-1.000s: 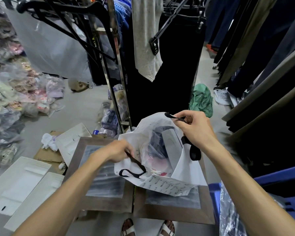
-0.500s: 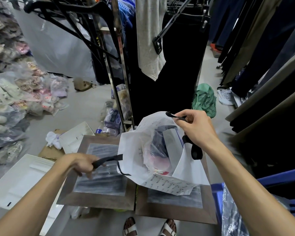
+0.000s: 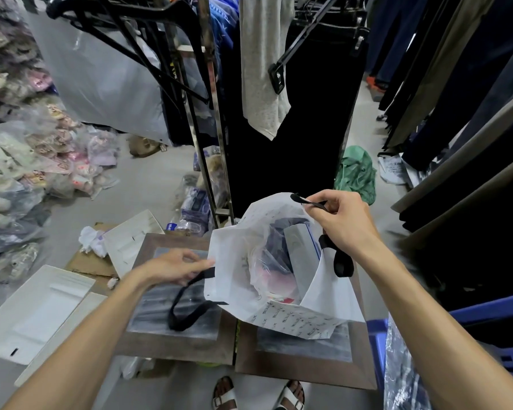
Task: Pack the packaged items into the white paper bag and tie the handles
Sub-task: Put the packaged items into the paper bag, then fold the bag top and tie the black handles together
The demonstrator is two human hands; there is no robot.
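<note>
Standing on two brown-framed grey boards (image 3: 305,347) laid side by side on the grey concrete floor (image 3: 148,179), white paper bag (image 3: 234,261) gapes open, clear-wrapped packaged items (image 3: 271,261) inside. Right hand (image 3: 342,223) pinches far black strap handle (image 3: 311,202), raised at bag mouth. Left hand (image 3: 175,266) pinches near black strap handle (image 3: 187,303), loop drooping onto board. Clothes racks (image 3: 208,119) with dark garments behind and right, bagged goods pile (image 3: 27,161) left, blue plastic crate (image 3: 492,344) lower right
</note>
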